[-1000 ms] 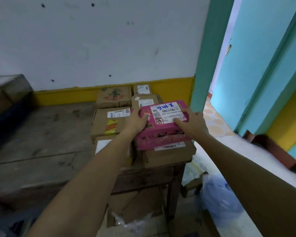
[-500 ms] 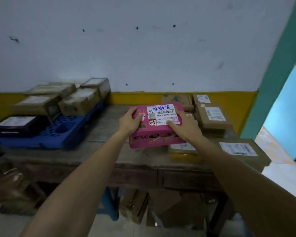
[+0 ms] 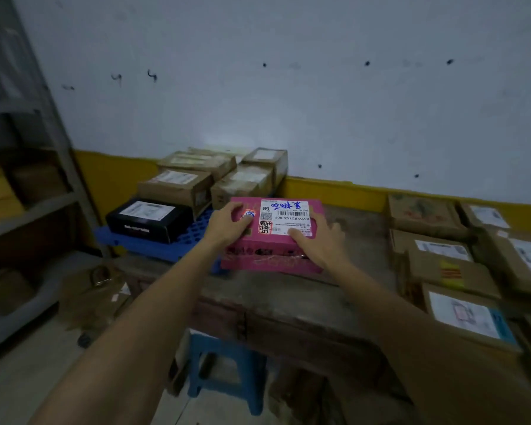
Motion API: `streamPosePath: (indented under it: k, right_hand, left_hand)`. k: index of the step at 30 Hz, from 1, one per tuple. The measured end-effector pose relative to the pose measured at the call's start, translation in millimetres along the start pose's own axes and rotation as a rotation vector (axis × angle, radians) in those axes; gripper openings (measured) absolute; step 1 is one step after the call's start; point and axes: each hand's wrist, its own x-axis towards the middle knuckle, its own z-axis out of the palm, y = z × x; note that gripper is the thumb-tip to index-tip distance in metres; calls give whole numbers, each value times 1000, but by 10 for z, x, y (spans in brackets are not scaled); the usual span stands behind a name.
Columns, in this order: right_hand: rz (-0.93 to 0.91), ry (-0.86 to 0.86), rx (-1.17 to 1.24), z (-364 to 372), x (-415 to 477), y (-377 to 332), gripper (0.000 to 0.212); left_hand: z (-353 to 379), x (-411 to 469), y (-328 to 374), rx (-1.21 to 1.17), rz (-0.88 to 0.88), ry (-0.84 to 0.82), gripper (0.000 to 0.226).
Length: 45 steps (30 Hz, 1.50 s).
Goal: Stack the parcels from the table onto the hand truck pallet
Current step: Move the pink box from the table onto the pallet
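Pink parcel (image 3: 270, 260) is held between both hands over the table (image 3: 288, 297), at the near right corner of the blue pallet (image 3: 196, 233); I can't tell if its base touches anything; left hand (image 3: 230, 223) has fingers curled over the top-left edge, right hand (image 3: 319, 242) clamps the right end with its thumb on the shipping label (image 3: 284, 217); both grasping.

Risks, my read:
- free pallet space looks limited to the near right area, beside the black box (image 3: 144, 220) and in front of the brown cartons (image 3: 178, 187); set down short and the parcel overhangs the pallet edge and tips onto the table;
- coming in low could clip the pallet rim or nudge a carton;
- the parcel's front face looks scuffed; a hard squeeze may crush it.

Writing: label shows "68", "M14", a barcode over a code ending "A-002", a QR code, a red stamp and blue handwriting, the last two not legible to me; black box lettering is too blurred; the cartons' labels are unreadable.
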Motion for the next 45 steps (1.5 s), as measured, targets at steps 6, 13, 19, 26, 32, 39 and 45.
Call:
streamPosePath:
  k: [6,13,19,26,32,39,45]
  right_hand:
    - [27,-47,38,605,516,-335,75]
    - [111,-40,68,1202,857,-665,75]
    - [208,3,93,1631,954,-839,75]
    - [260,62,-8,1781,979,-1003,76]
    - [298,47,-53,1813,1017,-1067,77]
    - [292,33,-57,1784,1010,-1075,77]
    - [253,-18,-107,1710,990,-1046,80]
  left_hand:
    - [-265,559,-445,38,-52,-21,53]
    - [-471,1228,-984,61,-45,-103,55]
    - [-507,1683,-1466,181,-7,-187,54]
    - [-565,1841,-1681,202,80,-241,55]
    - [-596,1922,-1684,155,87,-264,56]
    - [-583,1931,-1683,159,64,-268,56]
    - [-661,1925,-1670,132,57,-269,59]
